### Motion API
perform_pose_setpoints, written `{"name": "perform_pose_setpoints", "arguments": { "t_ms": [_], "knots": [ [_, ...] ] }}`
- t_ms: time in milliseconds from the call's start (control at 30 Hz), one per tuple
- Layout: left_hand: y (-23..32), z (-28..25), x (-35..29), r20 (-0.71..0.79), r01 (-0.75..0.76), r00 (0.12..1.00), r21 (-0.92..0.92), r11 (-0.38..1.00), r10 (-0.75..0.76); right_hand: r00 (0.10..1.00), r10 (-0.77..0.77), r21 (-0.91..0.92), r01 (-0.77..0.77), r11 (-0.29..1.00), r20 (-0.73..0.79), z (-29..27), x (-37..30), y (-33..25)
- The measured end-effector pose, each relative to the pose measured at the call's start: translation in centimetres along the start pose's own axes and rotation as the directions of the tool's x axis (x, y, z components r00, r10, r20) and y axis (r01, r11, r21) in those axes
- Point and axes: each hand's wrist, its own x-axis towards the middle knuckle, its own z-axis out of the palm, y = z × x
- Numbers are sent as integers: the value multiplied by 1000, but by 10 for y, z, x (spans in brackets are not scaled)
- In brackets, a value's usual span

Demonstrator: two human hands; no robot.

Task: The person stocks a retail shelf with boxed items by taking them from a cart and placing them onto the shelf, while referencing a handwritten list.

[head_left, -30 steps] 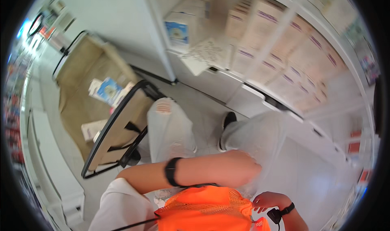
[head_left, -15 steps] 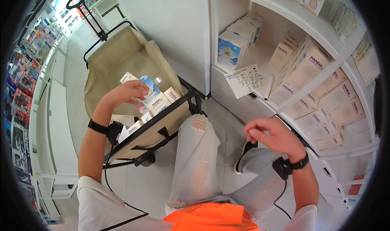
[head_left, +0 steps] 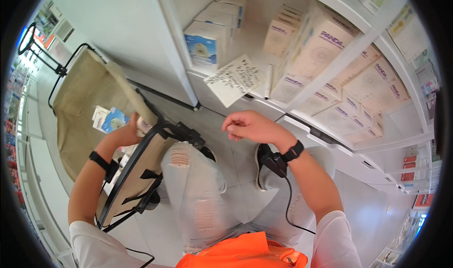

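Observation:
My left hand (head_left: pixel 124 135) reaches into the beige wagon (head_left: pixel 71 91) on the left. Its fingers are bent round a small white box (head_left: pixel 143 125) near the wagon's front rim; the hand hides part of their contact. Beside that hand lie a blue-and-white box (head_left: pixel 114 120) and a white carton (head_left: pixel 99 115). My right hand (head_left: pixel 245 125) hangs in the air in front of the shelf, its fingers curled in loosely with nothing visible in them. Nearest to it is a handwritten paper sheet (head_left: pixel 231 82), overhanging the shelf's front edge.
White shelving (head_left: pixel 302 119) curves along the right, holding stacked white cartons (head_left: pixel 325 44) and a row of blue-fronted boxes (head_left: pixel 203 49). A marker pen (head_left: pixel 269 82) lies by the paper. The wagon's black frame (head_left: pixel 130 166) stands beside my knee.
My view has turned toward the shelf, so the wagon sits farther left. My left hand has come down among the boxes and closed round one. My right hand is nearer the paper, fingers curled.

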Motion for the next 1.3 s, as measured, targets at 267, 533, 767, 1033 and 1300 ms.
{"name": "perform_pose_setpoints", "arguments": {
  "t_ms": [267, 533, 767, 1033, 1300],
  "knots": [
    [-5, 13, 15, -176, -177, 974, -210, 962, 140, 991, -62, -139, 45, 989, -122, -6, -4, 20],
    [17, -9, 9, -201, -258, 937, 149, 955, 284, 973, -110, -119, 87, 989, -205, -4, -9, 13],
    [37, -80, -66, -394, -315, 870, 16, 949, 295, 905, -204, -171, 149, 974, -374, -10, -21, 1],
    [165, -140, -126, -766, -417, 561, 66, 907, 314, 778, -429, -251, 349, 903, -459, -6, -32, -33],
    [301, -130, -67, -647, -659, 637, -176, 731, 418, 724, -491, -295, 393, 871, -485, -8, -34, -89]
  ]
}}
